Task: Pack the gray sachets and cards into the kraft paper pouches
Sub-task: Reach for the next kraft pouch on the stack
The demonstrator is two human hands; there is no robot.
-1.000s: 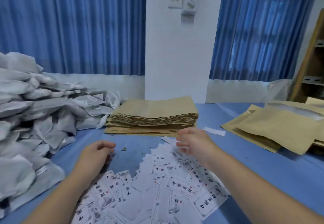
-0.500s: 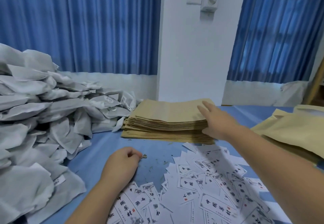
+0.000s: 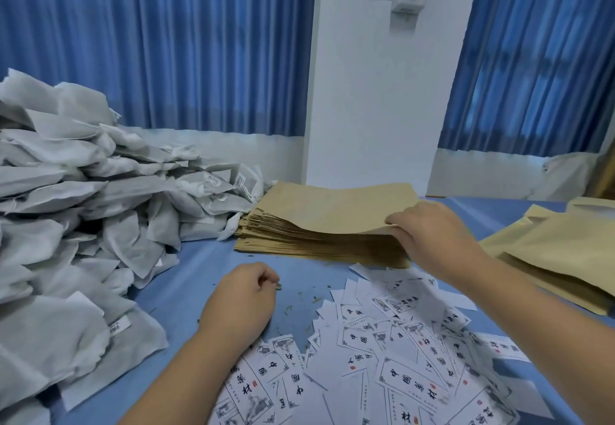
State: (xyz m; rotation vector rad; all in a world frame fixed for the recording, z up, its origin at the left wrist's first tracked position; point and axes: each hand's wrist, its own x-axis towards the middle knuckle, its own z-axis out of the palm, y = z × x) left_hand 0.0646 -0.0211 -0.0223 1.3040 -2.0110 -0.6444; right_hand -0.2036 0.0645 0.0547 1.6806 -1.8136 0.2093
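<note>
On the tan kraft paper pouch stack (image 3: 299,238), right hand (image 3: 432,238) pinches the top pouch (image 3: 332,205) by its raised corner; left hand (image 3: 239,305) rests curled on blue tabletop (image 3: 186,278)

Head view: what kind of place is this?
Probably a small hand-packing workroom, not a factory line: a heap of gray sachets, a stack of kraft paper pouches whose top one the right hand pinches, and loose printed cards, all on a blue-covered table by blue curtains.

Gray sachets (image 3: 76,211) heaped beside stacked kraft pouches (image 3: 319,231), cards (image 3: 392,351) scattered.
</note>
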